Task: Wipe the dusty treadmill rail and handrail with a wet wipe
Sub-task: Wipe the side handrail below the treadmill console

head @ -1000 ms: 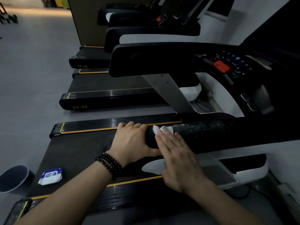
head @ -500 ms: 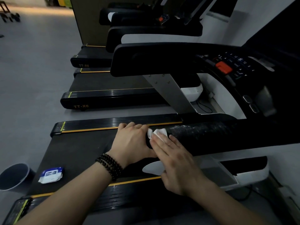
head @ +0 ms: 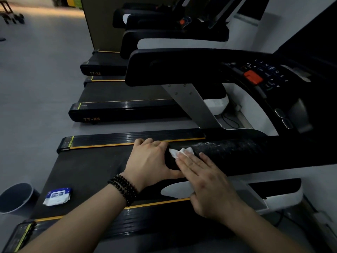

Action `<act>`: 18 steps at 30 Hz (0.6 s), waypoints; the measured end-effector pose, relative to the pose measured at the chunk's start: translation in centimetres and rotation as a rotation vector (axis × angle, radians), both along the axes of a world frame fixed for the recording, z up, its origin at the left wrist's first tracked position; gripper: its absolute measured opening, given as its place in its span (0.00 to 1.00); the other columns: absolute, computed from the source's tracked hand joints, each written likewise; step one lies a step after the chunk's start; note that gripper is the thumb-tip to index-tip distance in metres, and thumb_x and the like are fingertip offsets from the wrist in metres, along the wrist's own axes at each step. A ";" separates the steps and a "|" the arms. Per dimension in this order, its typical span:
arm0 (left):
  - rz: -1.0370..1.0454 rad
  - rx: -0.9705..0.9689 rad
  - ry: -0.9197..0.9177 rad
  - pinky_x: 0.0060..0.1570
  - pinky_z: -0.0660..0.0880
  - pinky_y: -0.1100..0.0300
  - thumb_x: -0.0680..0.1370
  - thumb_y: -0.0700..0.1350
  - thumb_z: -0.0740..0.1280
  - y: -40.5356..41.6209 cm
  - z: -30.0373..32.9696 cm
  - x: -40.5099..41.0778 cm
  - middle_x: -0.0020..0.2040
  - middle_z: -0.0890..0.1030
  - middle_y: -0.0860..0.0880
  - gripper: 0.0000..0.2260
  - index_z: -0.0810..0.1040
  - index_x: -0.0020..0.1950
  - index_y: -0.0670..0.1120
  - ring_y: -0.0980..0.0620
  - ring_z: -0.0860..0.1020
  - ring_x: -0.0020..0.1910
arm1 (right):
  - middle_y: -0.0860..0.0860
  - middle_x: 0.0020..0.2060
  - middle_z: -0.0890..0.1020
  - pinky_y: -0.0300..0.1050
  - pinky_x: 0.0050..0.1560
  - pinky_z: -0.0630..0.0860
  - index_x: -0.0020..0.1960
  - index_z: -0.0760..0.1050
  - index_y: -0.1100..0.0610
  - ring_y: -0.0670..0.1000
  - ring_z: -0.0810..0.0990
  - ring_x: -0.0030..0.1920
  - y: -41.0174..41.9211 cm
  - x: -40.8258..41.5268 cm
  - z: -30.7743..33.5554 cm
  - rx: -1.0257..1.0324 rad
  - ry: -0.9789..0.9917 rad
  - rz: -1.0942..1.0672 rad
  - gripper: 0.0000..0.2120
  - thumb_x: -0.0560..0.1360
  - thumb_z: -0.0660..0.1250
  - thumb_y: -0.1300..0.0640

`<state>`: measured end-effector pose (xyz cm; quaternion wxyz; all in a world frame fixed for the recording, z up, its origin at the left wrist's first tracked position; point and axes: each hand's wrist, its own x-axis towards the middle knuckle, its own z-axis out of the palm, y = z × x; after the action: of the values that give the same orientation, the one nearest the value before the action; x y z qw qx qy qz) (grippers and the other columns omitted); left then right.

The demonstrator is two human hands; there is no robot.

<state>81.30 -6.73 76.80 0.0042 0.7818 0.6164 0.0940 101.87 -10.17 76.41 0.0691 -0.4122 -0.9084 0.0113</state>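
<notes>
— What sort of place is this?
— A gym. The near treadmill [head: 113, 172] is one of a row; beyond it stands another marked TT-X6 [head: 127, 110], and further ones behind.
— Anything else?
— Its console [head: 262, 75] has an orange stop button, over a wide grey floor [head: 36, 88].

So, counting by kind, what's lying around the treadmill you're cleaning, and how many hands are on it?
White wet wipe, pressed on the dusty black handrail: 1
Blue-and-white wet wipe packet on the treadmill belt: 1
Round grey bin on the floor: 1
Black beaded bracelet on the left wrist: 1
Hands: 2, left hand and right hand
Total: 6
</notes>
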 end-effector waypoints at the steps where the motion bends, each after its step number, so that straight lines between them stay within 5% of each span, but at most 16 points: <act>1: 0.001 0.000 -0.001 0.60 0.62 0.53 0.62 0.83 0.53 0.0 0.0 0.0 0.52 0.81 0.58 0.41 0.77 0.56 0.54 0.53 0.75 0.53 | 0.52 0.80 0.57 0.51 0.78 0.49 0.80 0.56 0.57 0.49 0.52 0.80 0.3 -0.1 0.1 0.011 -0.005 -0.021 0.44 0.65 0.64 0.57; 14: 0.003 0.009 -0.016 0.61 0.62 0.53 0.62 0.83 0.53 -0.1 -0.1 0.1 0.51 0.82 0.58 0.41 0.78 0.56 0.53 0.53 0.76 0.53 | 0.52 0.79 0.57 0.50 0.78 0.49 0.80 0.57 0.57 0.49 0.52 0.79 0.2 -0.7 0.2 0.021 -0.018 -0.047 0.44 0.65 0.65 0.57; 18: -0.016 0.015 -0.034 0.61 0.64 0.53 0.63 0.81 0.53 -0.1 0.0 -0.1 0.49 0.81 0.58 0.37 0.77 0.52 0.54 0.53 0.76 0.52 | 0.52 0.81 0.50 0.49 0.79 0.44 0.81 0.51 0.58 0.48 0.43 0.80 0.3 -2.3 0.3 -0.023 0.014 -0.016 0.44 0.66 0.62 0.56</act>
<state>81.21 -6.86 76.76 0.0093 0.7850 0.6093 0.1117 99.53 -9.87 76.76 0.0711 -0.4200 -0.9044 0.0241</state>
